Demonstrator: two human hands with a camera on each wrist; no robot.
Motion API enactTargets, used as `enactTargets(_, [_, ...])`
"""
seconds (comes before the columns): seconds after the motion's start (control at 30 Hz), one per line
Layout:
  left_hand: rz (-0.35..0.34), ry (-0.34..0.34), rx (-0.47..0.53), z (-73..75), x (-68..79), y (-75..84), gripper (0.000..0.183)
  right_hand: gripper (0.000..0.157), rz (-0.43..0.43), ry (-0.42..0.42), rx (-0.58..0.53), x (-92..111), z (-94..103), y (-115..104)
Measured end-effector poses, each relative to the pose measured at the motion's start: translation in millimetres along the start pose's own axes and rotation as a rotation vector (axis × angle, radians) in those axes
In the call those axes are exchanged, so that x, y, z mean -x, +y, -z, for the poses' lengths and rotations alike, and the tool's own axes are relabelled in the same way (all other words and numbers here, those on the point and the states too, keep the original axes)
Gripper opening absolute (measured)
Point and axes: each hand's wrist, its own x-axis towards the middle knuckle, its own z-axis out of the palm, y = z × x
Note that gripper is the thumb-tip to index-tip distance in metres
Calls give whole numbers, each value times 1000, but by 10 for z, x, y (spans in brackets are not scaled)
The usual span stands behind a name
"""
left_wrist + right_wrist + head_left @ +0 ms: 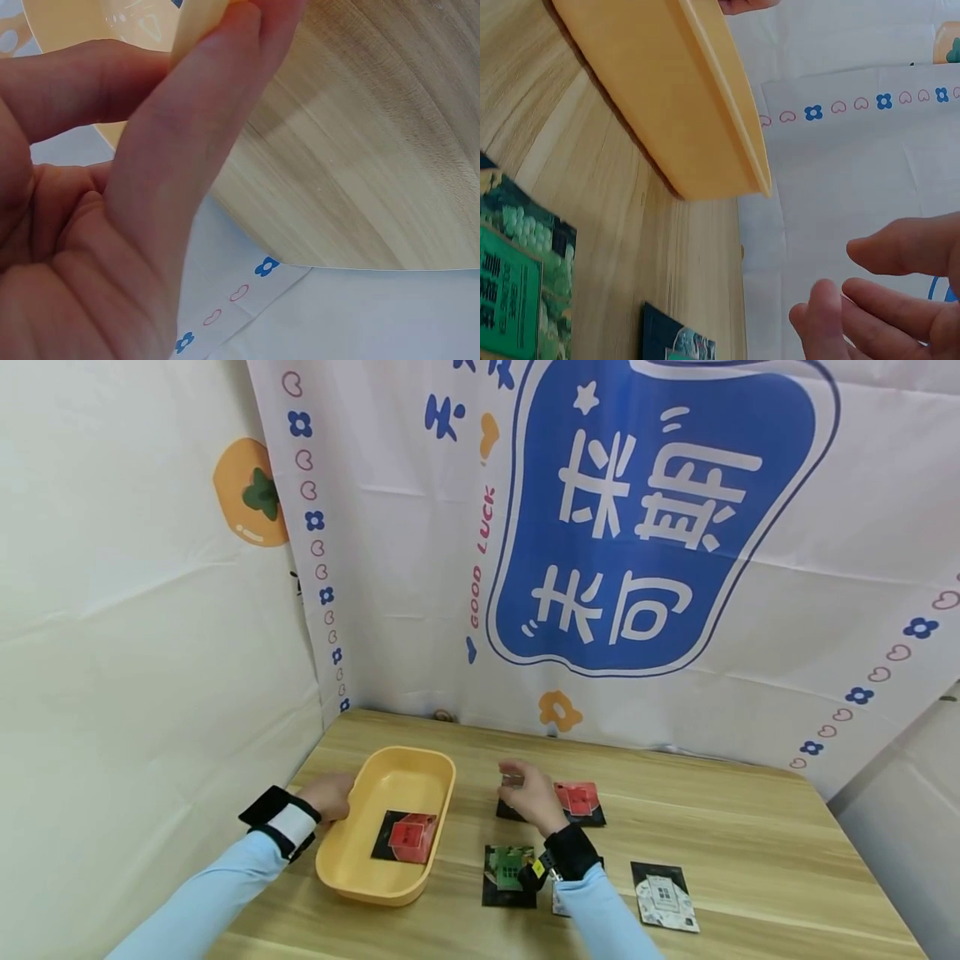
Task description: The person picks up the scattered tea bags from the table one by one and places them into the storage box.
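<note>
At the left, my left hand (330, 795) pinches the rim of a yellow plastic basin (336, 881); the left wrist view shows the thumb and fingers (187, 112) on either side of that rim. A red-and-black flat packet (408, 835) lies inside the basin. My right hand (531, 795) hovers over the table with its fingers apart and nothing between them. Below it a dark packet (508, 811) is partly hidden by the hand. Beside that lies a red packet (581, 799), and nearer me a green grape packet (504, 868).
A white-and-black packet (665, 897) lies at the right on the wooden table (757, 860). Another packet (559, 906) is mostly covered by my right forearm. A printed white cloth (405, 568) hangs behind the table, and a plain one (150, 635) at its left.
</note>
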Motion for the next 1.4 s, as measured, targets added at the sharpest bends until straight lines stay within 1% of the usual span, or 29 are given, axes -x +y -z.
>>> enactTargets(0.07, [-5,-2,-8,-2,-6,-2,21,43,-13,-5,-7,15,28,36])
enactTargets(0.13, [-15,-3,-15,-3,-11,-3,21,42,-10,3,8,25,54,65])
enactTargets(0.27, [-19,-7,-8,4,-17,-4,20,41,-35,25,38,42,100,120])
enactTargets(0.43, [-26,16,20,1,-23,-26,24,39,-49,29,34,89,172,210])
enactTargets(0.57, [-51,35,5,-28,-14,-44,28,39,-67,47,41,126,221,314])
enactTargets(0.6, [-50,35,3,-36,-11,-46,27,39,-55,52,63,119,225,389])
enactTargets(0.67, [-41,24,0,-41,-7,-41,26,38,-27,72,125,17,206,732])
enactTargets(0.73, [-21,7,4,-34,-4,-31,24,38,-49,80,132,9,216,755])
enactTargets(0.77, [-15,1,6,-27,-1,-24,24,39,-29,83,168,-56,211,927])
enactTargets(0.83, [-6,-8,18,-5,0,-9,27,40,-52,103,177,-166,201,1172])
enactTargets(0.9, [1,-12,28,7,-3,1,34,41,-81,110,139,-202,216,1229])
enactTargets(0.97, [7,-11,36,6,-11,4,40,44,-50,118,171,-333,207,1596])
enactTargets(1.0, [11,-14,39,4,-17,5,43,45,-55,123,162,-328,217,1604])
enactTargets(1.07, [12,-19,33,-1,-24,4,46,45,-25,113,179,-310,247,1610])
enactTargets(1.13, [16,-25,41,-1,-27,2,43,44,-20,109,174,-219,288,1405])
enactTargets(1.17, [15,-26,42,0,-25,0,41,42,-27,116,162,-161,307,1263])
enactTargets(1.23, [12,-29,48,4,-20,-4,38,41,-16,107,183,-53,353,986])
enactTargets(1.3, [12,-27,62,6,-18,-11,36,41,-33,114,157,63,404,686])
enactTargets(1.37, [3,-22,63,7,-16,-15,36,39,-47,121,173,115,443,528])
enactTargets(1.4, [-3,-20,63,11,-11,-17,36,39,-60,123,180,127,454,482])
